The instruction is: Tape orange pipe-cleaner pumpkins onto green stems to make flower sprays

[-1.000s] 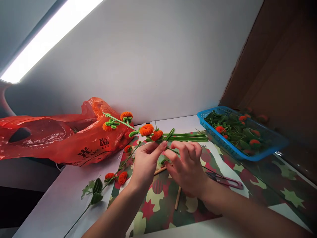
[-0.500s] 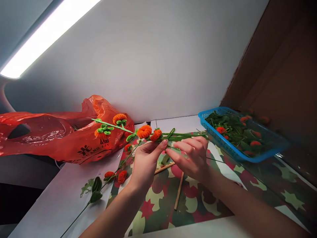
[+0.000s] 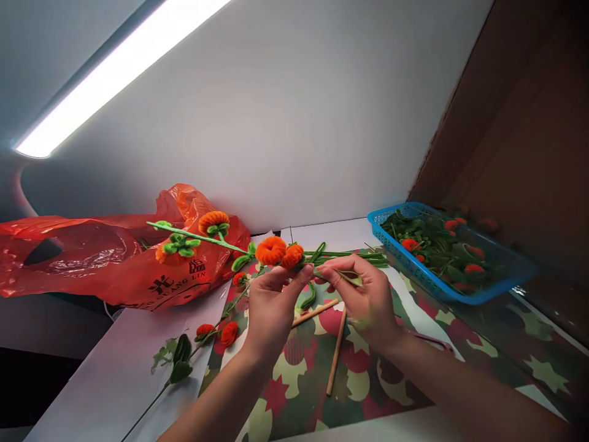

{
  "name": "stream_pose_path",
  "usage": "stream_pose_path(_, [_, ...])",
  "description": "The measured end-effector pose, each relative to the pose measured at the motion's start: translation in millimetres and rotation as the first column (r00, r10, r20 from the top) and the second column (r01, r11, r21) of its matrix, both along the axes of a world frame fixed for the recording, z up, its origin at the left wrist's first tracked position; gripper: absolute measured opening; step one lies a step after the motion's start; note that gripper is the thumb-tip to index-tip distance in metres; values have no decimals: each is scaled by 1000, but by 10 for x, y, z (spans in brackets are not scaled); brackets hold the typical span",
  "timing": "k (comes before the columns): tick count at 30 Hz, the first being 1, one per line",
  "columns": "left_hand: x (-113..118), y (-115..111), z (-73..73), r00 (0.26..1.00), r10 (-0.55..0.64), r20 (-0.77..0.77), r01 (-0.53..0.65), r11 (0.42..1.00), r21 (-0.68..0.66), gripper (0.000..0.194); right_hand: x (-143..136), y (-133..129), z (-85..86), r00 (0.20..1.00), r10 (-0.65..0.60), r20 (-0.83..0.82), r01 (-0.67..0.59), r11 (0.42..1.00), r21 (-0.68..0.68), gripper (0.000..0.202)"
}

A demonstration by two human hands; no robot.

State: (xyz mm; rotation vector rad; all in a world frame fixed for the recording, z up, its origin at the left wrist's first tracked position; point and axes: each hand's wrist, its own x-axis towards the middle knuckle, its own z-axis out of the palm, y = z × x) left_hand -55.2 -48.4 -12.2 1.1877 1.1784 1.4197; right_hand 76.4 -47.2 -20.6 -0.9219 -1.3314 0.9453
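Observation:
A green branch (image 3: 197, 236) with fuzzy orange balls and small green leaves is held up over the table. My left hand (image 3: 275, 301) pinches its stem just below an orange ball (image 3: 270, 251). Close by on the right, my right hand (image 3: 370, 298) has its fingers closed around a thin green strip at the stem, its fingertips near those of my left hand. Behind the hands lie several green fuzzy stems (image 3: 354, 258). Another branch with orange balls (image 3: 229, 333) and dark leaves rests on the table at the left.
A red plastic bag (image 3: 115, 264) is at the left. The blue basket (image 3: 442, 288) at the right holds leaves and orange pieces. Two brown sticks (image 3: 336, 353) lie on the patterned sheet (image 3: 294, 393). A lamp (image 3: 124, 73) shines at upper left.
My right hand's fingers, spread along the strip before, have closed and turned inward near my left fingertips. The held branch has tilted slightly and its tip reaches further left. The view has shifted a little.

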Motion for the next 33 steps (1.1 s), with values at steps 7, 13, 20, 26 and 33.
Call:
stream_pose_path(7, [-100, 58, -64, 989, 57, -140, -40, 992, 123, 15, 24, 51, 60, 892, 193, -410, -362, 847, -388, 20])
stream_pose_path(13, [-215, 130, -129, 971, -171, -168, 199, 966, 166, 9, 113, 84, -59, 715, 189, -673, -669, 467, -578, 9])
stream_pose_path(20, [-229, 162, -145, 944, -206, -259, 258, 947, 190, 7, 145, 163, -120, 671, 241, -701, -735, 338, -588, 8])
stream_pose_path(26, [-134, 138, -46, 983, -39, -177, 51, 997, 60, 13, 230, 157, -53, 988, -143, -57, 115, 933, -342, 32])
stream_pose_path(33, [-97, 129, -89, 993, 4, -114, -3, 1000, 7, 23, 219, 77, -13, 703, -411, 580, -114, 740, 663, 24])
